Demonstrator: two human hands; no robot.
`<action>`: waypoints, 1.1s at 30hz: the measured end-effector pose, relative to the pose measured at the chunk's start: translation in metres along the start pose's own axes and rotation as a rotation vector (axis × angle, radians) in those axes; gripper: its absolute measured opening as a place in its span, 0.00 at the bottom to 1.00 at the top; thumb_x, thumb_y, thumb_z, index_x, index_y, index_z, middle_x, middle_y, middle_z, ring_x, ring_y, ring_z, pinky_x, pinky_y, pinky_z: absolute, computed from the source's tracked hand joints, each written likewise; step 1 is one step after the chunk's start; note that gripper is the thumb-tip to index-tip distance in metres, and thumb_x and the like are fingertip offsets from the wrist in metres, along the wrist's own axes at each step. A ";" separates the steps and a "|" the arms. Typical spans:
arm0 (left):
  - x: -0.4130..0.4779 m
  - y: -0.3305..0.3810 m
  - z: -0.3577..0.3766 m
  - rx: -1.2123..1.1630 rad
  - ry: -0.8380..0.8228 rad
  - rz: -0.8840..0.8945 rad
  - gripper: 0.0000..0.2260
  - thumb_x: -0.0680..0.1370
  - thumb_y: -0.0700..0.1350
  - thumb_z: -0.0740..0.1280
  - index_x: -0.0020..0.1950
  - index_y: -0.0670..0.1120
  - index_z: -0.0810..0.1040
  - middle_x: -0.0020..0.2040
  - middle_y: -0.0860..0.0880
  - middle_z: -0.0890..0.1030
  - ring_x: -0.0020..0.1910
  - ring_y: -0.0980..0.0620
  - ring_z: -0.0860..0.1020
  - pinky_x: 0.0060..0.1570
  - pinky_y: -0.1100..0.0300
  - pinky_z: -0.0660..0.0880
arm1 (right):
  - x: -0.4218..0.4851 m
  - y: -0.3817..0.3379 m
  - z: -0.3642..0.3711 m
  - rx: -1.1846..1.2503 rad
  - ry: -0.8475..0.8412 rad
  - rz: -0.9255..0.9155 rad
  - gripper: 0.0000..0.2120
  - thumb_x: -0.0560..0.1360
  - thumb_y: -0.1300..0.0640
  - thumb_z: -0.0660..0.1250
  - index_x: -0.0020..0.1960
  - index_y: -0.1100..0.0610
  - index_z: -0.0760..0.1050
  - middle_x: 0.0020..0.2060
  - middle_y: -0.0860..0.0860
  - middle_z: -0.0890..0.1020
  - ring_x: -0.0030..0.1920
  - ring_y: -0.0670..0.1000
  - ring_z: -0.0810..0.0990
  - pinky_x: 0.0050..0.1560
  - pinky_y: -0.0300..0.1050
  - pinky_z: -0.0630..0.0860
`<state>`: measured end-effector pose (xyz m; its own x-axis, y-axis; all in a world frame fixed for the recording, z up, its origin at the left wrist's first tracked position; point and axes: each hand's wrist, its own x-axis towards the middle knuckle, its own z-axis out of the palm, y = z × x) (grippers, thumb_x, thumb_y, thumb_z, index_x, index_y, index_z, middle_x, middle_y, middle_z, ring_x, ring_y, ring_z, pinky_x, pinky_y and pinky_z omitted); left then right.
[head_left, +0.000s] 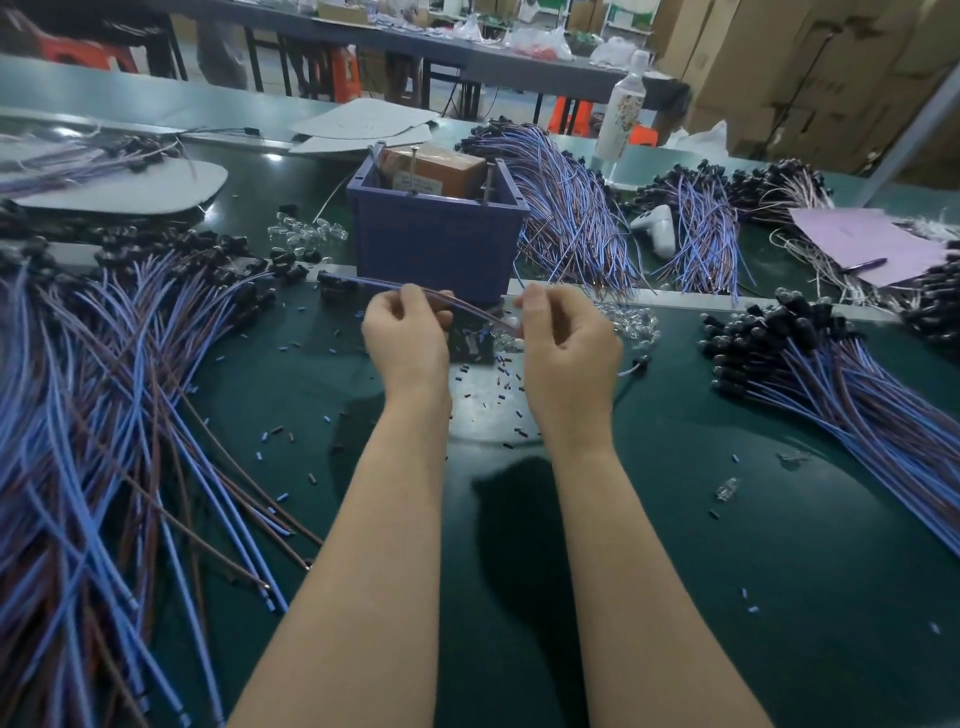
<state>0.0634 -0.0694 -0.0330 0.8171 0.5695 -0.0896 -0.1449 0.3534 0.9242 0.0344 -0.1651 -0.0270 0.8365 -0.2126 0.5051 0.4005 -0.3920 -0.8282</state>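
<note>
Both hands are raised over the green table (675, 519) in front of a blue crate (436, 244). My left hand (405, 338) grips a thin blue-and-brown wire pair (363, 282) with a black socket (332, 280) at its far left end. My right hand (566, 348) pinches the other end of the same wire near a small clear part; its fingertips hide the exact contact. A small dark fixture (470, 343) sits on the table between the hands.
A big heap of blue and brown wires (104, 415) covers the left side. More socketed wire bundles (831, 364) lie right and behind the crate. Clear bulbs (306, 231), small cut sleeves (498, 384), a white bottle (621, 117) and pink paper (872, 239) stand around.
</note>
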 end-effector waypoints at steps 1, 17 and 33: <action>0.001 0.000 -0.001 -0.016 0.023 0.003 0.07 0.82 0.41 0.56 0.46 0.42 0.71 0.36 0.50 0.80 0.25 0.62 0.73 0.30 0.67 0.70 | -0.001 0.000 0.001 -0.117 0.014 -0.083 0.11 0.80 0.56 0.60 0.48 0.57 0.80 0.39 0.48 0.82 0.41 0.48 0.78 0.46 0.43 0.73; -0.011 -0.008 0.003 0.184 -0.385 0.010 0.10 0.81 0.39 0.60 0.42 0.42 0.77 0.36 0.46 0.79 0.32 0.55 0.80 0.34 0.62 0.78 | -0.001 0.017 0.017 0.039 -0.034 0.325 0.06 0.79 0.61 0.60 0.46 0.58 0.75 0.42 0.57 0.83 0.45 0.56 0.82 0.52 0.54 0.78; 0.000 -0.013 -0.001 0.245 -0.212 0.118 0.09 0.82 0.40 0.58 0.48 0.42 0.77 0.32 0.52 0.76 0.27 0.63 0.74 0.43 0.60 0.76 | -0.008 0.010 0.021 0.003 -0.088 0.297 0.04 0.79 0.62 0.59 0.47 0.56 0.70 0.37 0.52 0.82 0.44 0.54 0.82 0.53 0.54 0.78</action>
<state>0.0652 -0.0734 -0.0453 0.9043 0.4197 0.0781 -0.1277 0.0912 0.9876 0.0392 -0.1488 -0.0442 0.9462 -0.2391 0.2182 0.1349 -0.3214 -0.9373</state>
